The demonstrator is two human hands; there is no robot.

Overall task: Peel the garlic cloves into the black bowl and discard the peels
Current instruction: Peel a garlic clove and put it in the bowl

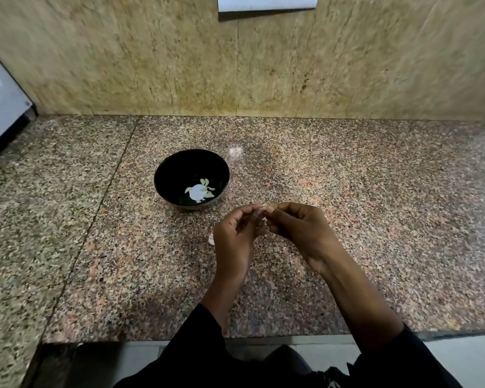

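Beside the black bowl [191,179] — both hands [266,228] round a garlic clove [264,209].

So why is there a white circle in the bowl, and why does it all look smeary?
Head view: the white circle in the black bowl looks like glare from a light above, with garlic cloves around it; the wall and counter are motion-blurred, and straight edges bend from the wide lens.

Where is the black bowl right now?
In the head view the black bowl sits on the granite counter, left of centre, just beyond and left of the left hand, with a few peeled cloves in it.
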